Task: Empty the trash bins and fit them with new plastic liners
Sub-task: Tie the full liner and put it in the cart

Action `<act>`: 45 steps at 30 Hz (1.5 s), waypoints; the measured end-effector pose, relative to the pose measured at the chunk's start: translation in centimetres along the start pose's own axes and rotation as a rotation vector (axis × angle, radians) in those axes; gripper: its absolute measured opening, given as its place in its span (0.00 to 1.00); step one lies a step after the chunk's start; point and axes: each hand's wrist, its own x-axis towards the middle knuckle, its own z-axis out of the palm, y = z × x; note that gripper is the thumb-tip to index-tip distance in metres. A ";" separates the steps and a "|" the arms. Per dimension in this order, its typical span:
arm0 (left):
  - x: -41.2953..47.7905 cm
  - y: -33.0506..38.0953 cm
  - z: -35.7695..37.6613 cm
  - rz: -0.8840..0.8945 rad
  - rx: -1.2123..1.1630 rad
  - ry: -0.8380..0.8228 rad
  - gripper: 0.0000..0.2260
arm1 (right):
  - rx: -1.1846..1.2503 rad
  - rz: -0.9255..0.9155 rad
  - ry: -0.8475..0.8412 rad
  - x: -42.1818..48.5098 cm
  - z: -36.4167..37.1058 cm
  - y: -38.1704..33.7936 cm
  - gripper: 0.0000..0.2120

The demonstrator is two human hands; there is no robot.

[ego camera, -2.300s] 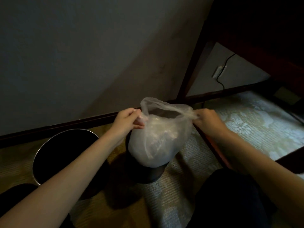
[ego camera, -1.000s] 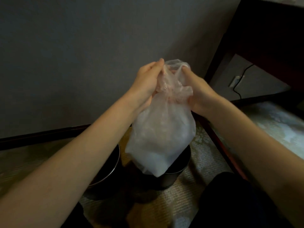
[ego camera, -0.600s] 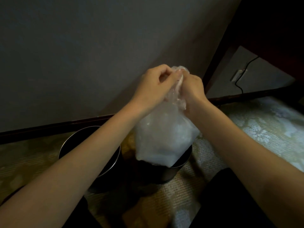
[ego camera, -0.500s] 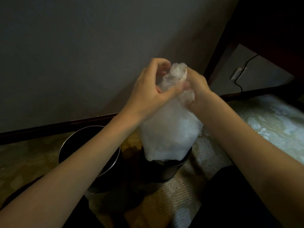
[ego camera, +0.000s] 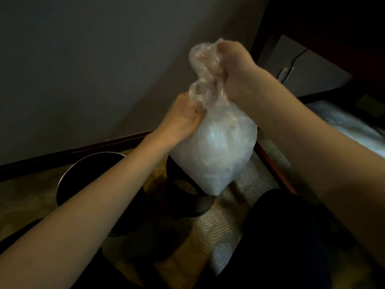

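A translucent white trash bag (ego camera: 216, 151), bulging with pale contents, hangs above a small dark bin (ego camera: 183, 197) on the floor. My right hand (ego camera: 233, 69) grips the gathered top of the bag from above. My left hand (ego camera: 183, 119) holds the bag's neck lower down on its left side. The bag's bottom corner hangs over the small bin's mouth. A larger dark round bin (ego camera: 83, 180) with a shiny rim stands to the left, partly hidden by my left forearm.
A grey wall with a dark baseboard (ego camera: 73, 153) runs behind the bins. Dark wooden furniture (ego camera: 312, 28) stands at the upper right, with a wall socket and black cable (ego camera: 289, 67) beneath it. My dark-trousered knee (ego camera: 281, 236) is at the lower right.
The bag's open mouth has been gathered shut. My right hand has risen to the top of the bag while my left hand has slid down to its neck.
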 end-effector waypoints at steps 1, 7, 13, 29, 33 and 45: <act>0.4 -0.1 0.0 -0.028 -0.018 0.030 0.17 | -0.003 -0.001 -0.023 -0.1 -0.4 -0.4 0.17; 2.3 -0.2 -0.9 -0.294 -0.566 0.176 0.06 | -0.569 -0.308 0.098 -0.2 -5.8 -0.6 0.35; 2.9 0.4 -1.5 -0.518 -0.781 0.195 0.08 | -1.082 -0.419 -0.111 -1.5 -7.8 2.7 0.19; 0.3 0.6 1.2 -0.657 -0.712 0.084 0.33 | -0.747 -0.467 0.165 0.0 -4.2 7.8 0.14; 0.1 -0.4 0.5 -0.699 -0.928 0.165 0.20 | -0.711 -0.451 -0.036 -0.6 -5.0 8.3 0.10; -0.3 -0.8 -0.4 -0.580 -0.755 0.410 0.09 | -0.990 -0.355 -0.119 -1.8 -8.9 9.1 0.30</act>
